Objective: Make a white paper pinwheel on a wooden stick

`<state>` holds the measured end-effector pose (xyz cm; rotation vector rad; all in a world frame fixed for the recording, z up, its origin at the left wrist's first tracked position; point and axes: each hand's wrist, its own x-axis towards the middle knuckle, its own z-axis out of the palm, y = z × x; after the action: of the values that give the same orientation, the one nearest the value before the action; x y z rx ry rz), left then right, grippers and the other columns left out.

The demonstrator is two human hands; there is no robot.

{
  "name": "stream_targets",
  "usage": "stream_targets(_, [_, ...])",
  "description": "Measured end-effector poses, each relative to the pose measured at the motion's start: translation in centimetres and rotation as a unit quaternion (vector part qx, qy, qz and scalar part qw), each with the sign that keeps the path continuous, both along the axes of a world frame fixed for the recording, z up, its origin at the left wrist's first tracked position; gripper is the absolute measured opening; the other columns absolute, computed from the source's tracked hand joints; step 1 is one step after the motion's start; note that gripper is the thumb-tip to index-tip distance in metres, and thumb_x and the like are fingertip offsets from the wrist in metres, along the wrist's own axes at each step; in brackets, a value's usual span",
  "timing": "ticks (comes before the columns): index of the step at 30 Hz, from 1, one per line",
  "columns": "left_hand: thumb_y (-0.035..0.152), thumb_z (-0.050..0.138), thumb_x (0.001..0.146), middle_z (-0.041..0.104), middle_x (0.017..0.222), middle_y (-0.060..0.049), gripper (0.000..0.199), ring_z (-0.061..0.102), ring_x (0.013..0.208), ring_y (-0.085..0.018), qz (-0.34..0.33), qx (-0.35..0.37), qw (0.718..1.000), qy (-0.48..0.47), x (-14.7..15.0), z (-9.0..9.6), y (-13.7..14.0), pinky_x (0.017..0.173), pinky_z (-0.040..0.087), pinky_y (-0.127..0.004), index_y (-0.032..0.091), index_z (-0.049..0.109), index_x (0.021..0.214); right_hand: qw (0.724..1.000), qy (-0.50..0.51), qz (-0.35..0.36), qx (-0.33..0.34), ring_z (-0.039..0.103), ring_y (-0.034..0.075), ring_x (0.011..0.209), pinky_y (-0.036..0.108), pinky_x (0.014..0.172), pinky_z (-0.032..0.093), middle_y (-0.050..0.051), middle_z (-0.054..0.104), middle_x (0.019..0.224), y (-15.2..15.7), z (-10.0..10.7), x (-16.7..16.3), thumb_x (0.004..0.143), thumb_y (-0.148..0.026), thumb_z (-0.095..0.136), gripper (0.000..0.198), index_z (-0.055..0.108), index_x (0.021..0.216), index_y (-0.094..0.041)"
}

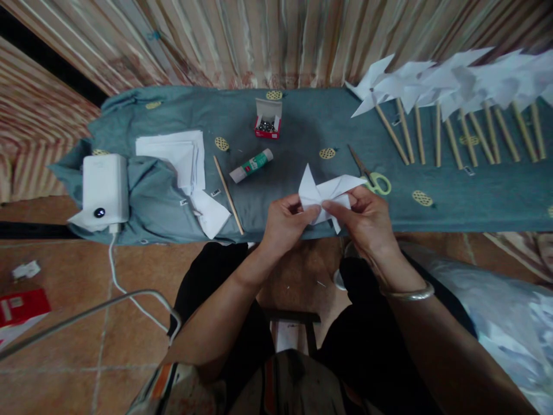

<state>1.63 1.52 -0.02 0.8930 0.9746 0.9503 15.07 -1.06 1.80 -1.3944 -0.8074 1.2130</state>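
While seemingly finished pinwheels (460, 86) line the upper right, the left hand (283, 223) and right hand (369, 220) pinch folded paper (325, 193) at centre, its stick (228, 194) unattached, left of centre.

Head-worn view, forward and down

This looks like a home, given the pleated striped curtain (276, 40) at twelve o'clock, the pineapple-print cloth (475, 199) running from nine to three, and the terracotta-coloured floor tiles (129, 346) at eight.
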Motion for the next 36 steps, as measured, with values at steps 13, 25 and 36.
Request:
stream_targets(13, [0.029,0.08,0.058,0.067,0.064,0.0,0.022,0.055,0.057,-0.01,0.009,-0.011,1.0,-0.009,-0.03,0.38,-0.13,0.057,0.043,-0.022,0.013,0.071,0.071,1.0,0.01,-0.019,-0.015,0.052,0.01,0.049,0.025,0.049,0.046,-0.005,0.06,0.054,0.11,-0.1,0.06,0.053,-0.03,0.086,0.03,0.065,0.07,-0.019])
stream_targets(25, [0.028,0.08,0.056,0.07,0.068,-0.001,0.023,0.057,0.06,-0.011,0.02,-0.021,0.999,-0.032,-0.12,0.86,-0.03,0.058,0.045,-0.023,0.013,0.073,0.072,1.0,0.021,-0.006,0.0,0.054,0.01,0.052,0.024,0.051,0.047,-0.006,0.063,0.059,0.06,0.07,0.01,0.052,-0.033,0.087,0.035,0.066,0.078,-0.021])
stream_targets(36, [0.026,0.08,0.057,0.069,0.068,-0.001,0.022,0.058,0.061,-0.012,0.018,-0.019,0.999,-0.023,-0.21,0.55,0.04,0.06,0.045,-0.023,0.013,0.073,0.073,1.0,0.029,0.001,-0.005,0.057,0.012,0.054,0.025,0.053,0.049,-0.004,0.067,0.063,0.08,0.09,-0.07,0.053,-0.032,0.086,0.035,0.067,0.08,-0.021])
